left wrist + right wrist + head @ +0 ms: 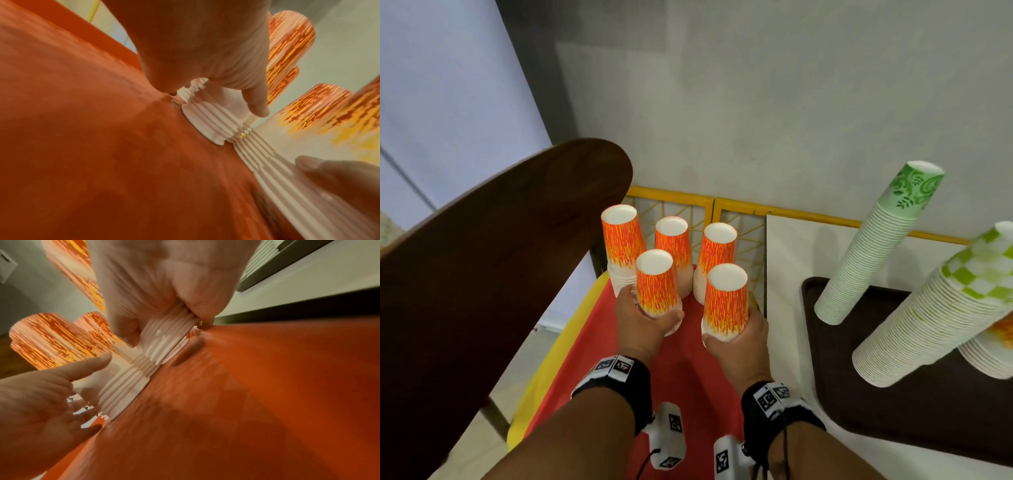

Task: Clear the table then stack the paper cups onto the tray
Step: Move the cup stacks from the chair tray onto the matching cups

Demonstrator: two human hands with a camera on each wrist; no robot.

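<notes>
Five upside-down stacks of orange flame-print paper cups stand on a red surface. My left hand grips the base of the front-left stack, whose white rims show under my palm in the left wrist view. My right hand grips the base of the front-right stack, its rims bunched under my fingers. Three more stacks stand behind. The dark brown tray lies on the white table to the right.
On the tray lean a tall stack of green leaf-print cups and a green checkered stack, with an orange stack at the frame edge. A dark wooden board looms at left. A yellow frame backs the red surface.
</notes>
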